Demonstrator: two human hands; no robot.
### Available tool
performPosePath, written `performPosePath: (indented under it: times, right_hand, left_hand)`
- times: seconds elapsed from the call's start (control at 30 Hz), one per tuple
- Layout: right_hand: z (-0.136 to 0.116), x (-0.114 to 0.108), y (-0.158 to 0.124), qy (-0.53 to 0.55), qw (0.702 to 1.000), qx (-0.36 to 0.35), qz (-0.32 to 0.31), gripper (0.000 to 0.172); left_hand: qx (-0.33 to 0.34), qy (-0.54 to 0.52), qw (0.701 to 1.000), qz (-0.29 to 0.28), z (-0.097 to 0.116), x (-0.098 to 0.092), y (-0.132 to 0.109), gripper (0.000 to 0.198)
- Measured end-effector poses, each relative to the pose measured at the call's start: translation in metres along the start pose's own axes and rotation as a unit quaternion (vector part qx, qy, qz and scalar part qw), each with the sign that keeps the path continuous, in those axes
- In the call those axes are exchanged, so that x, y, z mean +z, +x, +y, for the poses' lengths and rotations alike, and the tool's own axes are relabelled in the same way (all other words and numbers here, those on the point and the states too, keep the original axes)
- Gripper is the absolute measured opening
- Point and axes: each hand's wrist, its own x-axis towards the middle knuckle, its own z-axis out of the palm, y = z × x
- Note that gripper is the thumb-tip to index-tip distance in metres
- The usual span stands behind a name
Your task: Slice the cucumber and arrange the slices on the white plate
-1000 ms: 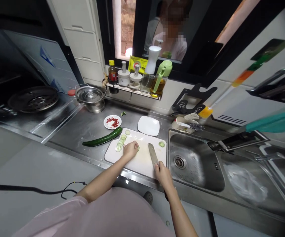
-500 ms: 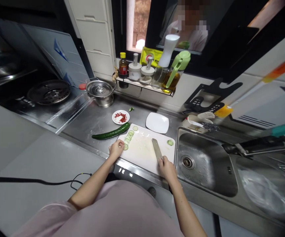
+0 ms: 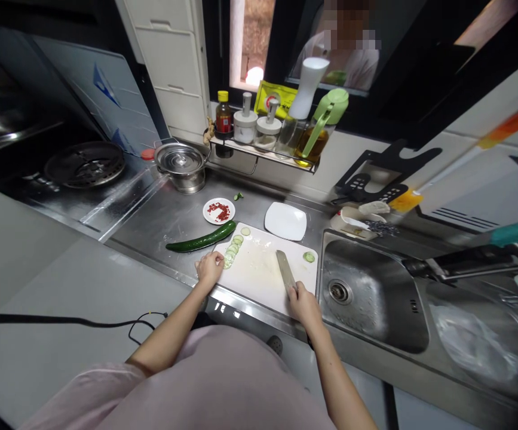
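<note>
My left hand (image 3: 209, 269) is at the left edge of the white cutting board (image 3: 259, 278). Its fingers are curled together at the near end of a row of overlapping cucumber slices (image 3: 233, 248); what they pinch, if anything, is too small to make out. My right hand (image 3: 306, 304) is closed around the handle of a kitchen knife (image 3: 286, 270), whose blade lies low over the board, pointing away from me. One slice (image 3: 245, 232) lies apart at the far corner, and a few more cucumber pieces (image 3: 309, 257) sit at the right edge. A whole cucumber (image 3: 201, 240) rests left of the board.
Behind the board are a white plate (image 3: 285, 221) and a small dish of chopped red pieces (image 3: 218, 211). A lidded steel pot (image 3: 181, 167) stands back left, near a stove burner (image 3: 86, 164). The sink (image 3: 375, 298) lies right; a condiment rack (image 3: 263, 150) hangs above the counter.
My left hand has shifted very slightly left at the slices, its fingers still curled. The knife and my right hand have stayed nearly in place.
</note>
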Motion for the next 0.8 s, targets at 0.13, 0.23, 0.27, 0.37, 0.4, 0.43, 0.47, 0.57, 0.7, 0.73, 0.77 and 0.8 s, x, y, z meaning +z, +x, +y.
performPosePath:
  times: [0.13, 0.23, 0.27, 0.37, 0.4, 0.43, 0.47, 0.57, 0.7, 0.73, 0.77, 0.8]
  right_hand:
    - [0.002, 0.003, 0.000, 0.002, 1.000, -0.001, 0.004, 0.031]
    - [-0.001, 0.002, -0.001, 0.005, 1.000, 0.002, -0.001, 0.030]
    - [-0.002, 0.000, -0.002, 0.007, 1.000, 0.004, -0.002, 0.030]
    - [-0.004, -0.003, -0.006, 0.013, 1.000, 0.008, 0.000, 0.029]
    - [-0.004, -0.003, -0.007, 0.014, 1.000, 0.009, 0.003, 0.029]
    - [-0.004, -0.003, -0.008, 0.016, 1.000, 0.011, 0.005, 0.029]
    - [-0.002, -0.002, -0.009, 0.018, 1.000, 0.013, 0.007, 0.030]
    - [0.003, 0.002, -0.012, 0.022, 1.000, 0.021, 0.007, 0.031]
    - [0.009, 0.006, -0.016, 0.029, 0.999, 0.027, -0.005, 0.034]
    - [0.010, 0.007, -0.017, 0.032, 0.999, 0.028, -0.008, 0.035]
    - [0.011, 0.007, -0.019, 0.036, 0.999, 0.030, -0.008, 0.035]
    - [0.012, 0.007, -0.019, 0.040, 0.999, 0.030, -0.007, 0.035]
  left_hand:
    - [0.012, -0.002, 1.000, 0.019, 0.002, 0.000, -0.002, 0.016]
    - [0.042, -0.034, 0.997, 0.050, 0.017, 0.003, 0.003, 0.021]
    - [0.061, -0.045, 0.996, 0.055, 0.024, 0.005, 0.007, 0.022]
    - [0.117, -0.054, 0.991, 0.035, 0.053, 0.010, 0.023, 0.026]
    - [0.126, -0.045, 0.991, 0.025, 0.063, 0.012, 0.030, 0.030]
    - [0.123, -0.026, 0.992, 0.017, 0.073, 0.014, 0.036, 0.034]
    - [0.122, -0.002, 0.992, 0.007, 0.082, 0.016, 0.044, 0.038]
    - [0.128, 0.082, 0.988, -0.025, 0.103, 0.019, 0.063, 0.046]
    - [0.138, 0.190, 0.970, -0.070, 0.118, 0.023, 0.082, 0.043]
    - [0.141, 0.205, 0.965, -0.077, 0.120, 0.024, 0.085, 0.042]
    - [0.145, 0.216, 0.962, -0.082, 0.122, 0.025, 0.088, 0.042]
    - [0.148, 0.223, 0.960, -0.084, 0.123, 0.026, 0.091, 0.041]
